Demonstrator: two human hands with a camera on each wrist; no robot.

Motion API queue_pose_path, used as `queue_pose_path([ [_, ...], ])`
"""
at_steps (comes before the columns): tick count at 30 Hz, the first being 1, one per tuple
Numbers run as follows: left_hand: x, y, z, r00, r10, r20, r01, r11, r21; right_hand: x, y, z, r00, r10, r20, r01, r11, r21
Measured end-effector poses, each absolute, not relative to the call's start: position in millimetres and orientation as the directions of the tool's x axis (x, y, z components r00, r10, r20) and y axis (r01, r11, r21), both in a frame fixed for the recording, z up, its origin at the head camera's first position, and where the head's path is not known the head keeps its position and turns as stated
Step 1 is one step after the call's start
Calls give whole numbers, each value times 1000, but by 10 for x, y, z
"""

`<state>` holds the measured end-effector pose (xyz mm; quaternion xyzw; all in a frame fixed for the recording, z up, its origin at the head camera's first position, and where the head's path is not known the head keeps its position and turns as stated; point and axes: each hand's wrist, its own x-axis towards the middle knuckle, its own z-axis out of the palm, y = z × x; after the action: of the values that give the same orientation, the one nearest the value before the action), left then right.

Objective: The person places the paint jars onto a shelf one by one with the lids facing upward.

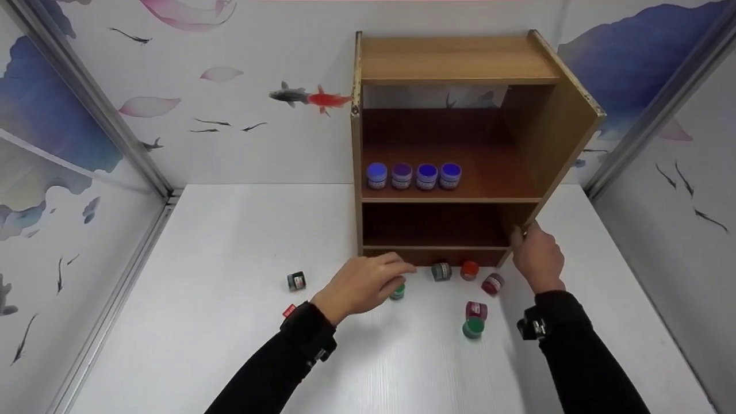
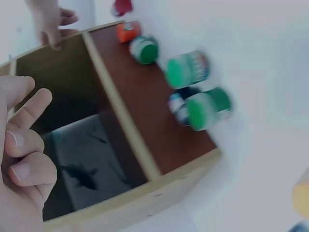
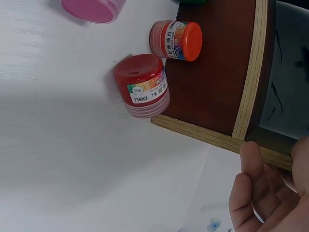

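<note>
A small wooden shelf stands against the back wall. My right hand grips the front edge of its right side panel, low down; in the right wrist view, fingertips lie against that edge. My left hand hovers before the shelf's base, index finger extended and other fingers loosely bent, holding nothing. Partly below it is a green paint jar. By the base lie a dark grey-green jar, an orange jar and a red jar. Several blue- and purple-lidded jars stand on the middle board.
A magenta jar and a green-lidded jar touch nearer the front. To the left lies a dark jar, and a red item shows partly behind the left wrist. Patterned walls enclose the white table.
</note>
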<state>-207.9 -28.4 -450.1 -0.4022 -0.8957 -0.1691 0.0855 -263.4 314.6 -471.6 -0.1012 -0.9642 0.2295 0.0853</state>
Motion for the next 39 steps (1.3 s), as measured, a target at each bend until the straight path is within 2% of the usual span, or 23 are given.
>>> queue_pose_path([
  [10,-1859,-476,-5056,-734,666,135,669,673,316,-2630,3186,-4718,-962,234,138,147,877,-458],
  [16,-1736,-634,-5278,-770,634,74,620,716,321,-2620,3198,-4707,-962,226,152,135,880,-455],
  [27,-1638,-727,-5475,-786,611,99,605,724,331,-2599,3219,-4708,-963,234,138,150,880,-450],
  [33,-1653,-564,-5481,-790,608,77,596,732,331,-2613,3204,-4724,-966,229,121,151,878,-454],
  [39,-1711,-301,-5499,-774,619,134,626,712,318,-2626,3151,-4714,-966,231,114,155,876,-457],
])
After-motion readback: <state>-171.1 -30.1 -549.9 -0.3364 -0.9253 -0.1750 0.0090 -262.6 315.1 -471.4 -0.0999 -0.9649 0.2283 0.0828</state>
